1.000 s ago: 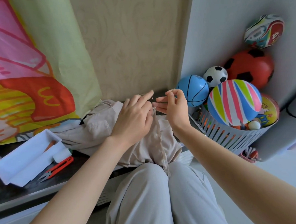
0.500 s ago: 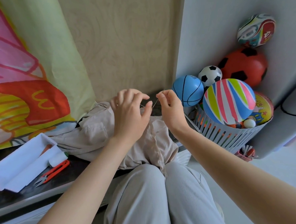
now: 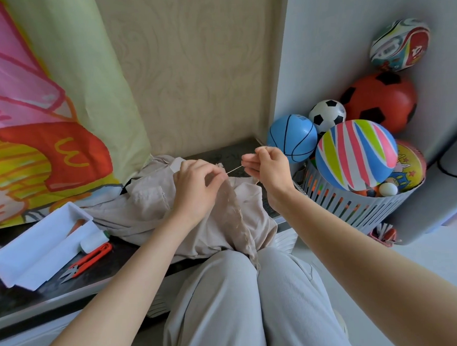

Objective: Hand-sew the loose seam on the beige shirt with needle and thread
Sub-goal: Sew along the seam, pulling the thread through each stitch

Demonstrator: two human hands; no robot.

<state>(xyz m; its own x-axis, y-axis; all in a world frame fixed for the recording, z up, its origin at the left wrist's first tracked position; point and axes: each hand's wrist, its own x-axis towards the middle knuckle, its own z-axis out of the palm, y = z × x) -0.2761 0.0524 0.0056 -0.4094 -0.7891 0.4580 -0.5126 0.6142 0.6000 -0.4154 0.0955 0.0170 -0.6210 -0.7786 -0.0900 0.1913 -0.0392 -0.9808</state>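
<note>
Two hands are stitching the beige shirt (image 3: 144, 203) at the near edge of the dark surface (image 3: 22, 297).

The left hand (image 3: 196, 193) is pinching the raised seam in its curled fingers (image 3: 213, 173). The right hand (image 3: 271, 170) is pinching the needle (image 3: 234, 169), its fingers (image 3: 251, 163) closed tight on it. The shirt is spilling over the near edge onto the person's knees. The banner (image 3: 48, 134) at the left edge is showing a yellow double-arch mark on a red carton. The print on the blue ball (image 3: 291, 137) is too small to read.
</note>
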